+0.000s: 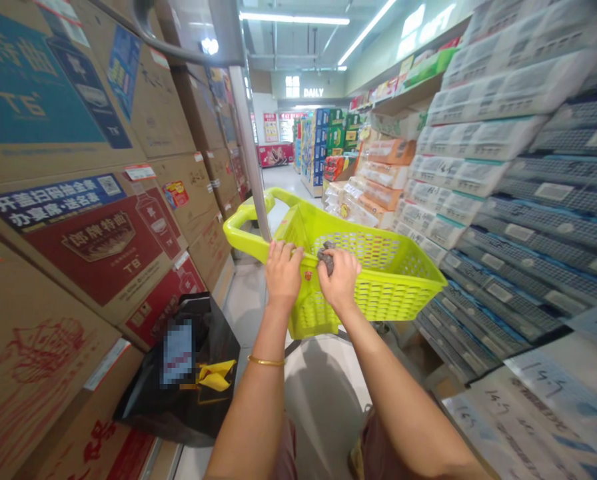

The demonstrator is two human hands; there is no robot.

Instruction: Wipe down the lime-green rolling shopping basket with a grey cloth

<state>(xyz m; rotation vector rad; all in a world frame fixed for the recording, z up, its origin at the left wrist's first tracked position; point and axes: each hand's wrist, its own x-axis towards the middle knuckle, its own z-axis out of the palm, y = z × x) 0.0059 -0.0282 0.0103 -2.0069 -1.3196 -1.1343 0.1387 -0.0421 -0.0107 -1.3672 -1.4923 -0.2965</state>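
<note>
A lime-green plastic shopping basket [378,280] on a wheeled frame stands in the aisle in front of me. My left hand [282,273] curls over its near rim, fingers closed on the edge. My right hand [339,277] is beside it at the same rim, closed around a small dark grey object [326,257] that I cannot identify. A gold bangle [266,361] sits on my left wrist.
Stacked cardboard cartons [93,220] wall the left side. Shelves of packaged goods [503,187] line the right. A black bag [183,373] with a yellow tag hangs low at the left. A metal pole [251,153] rises just behind the basket. The aisle floor [283,177] runs ahead.
</note>
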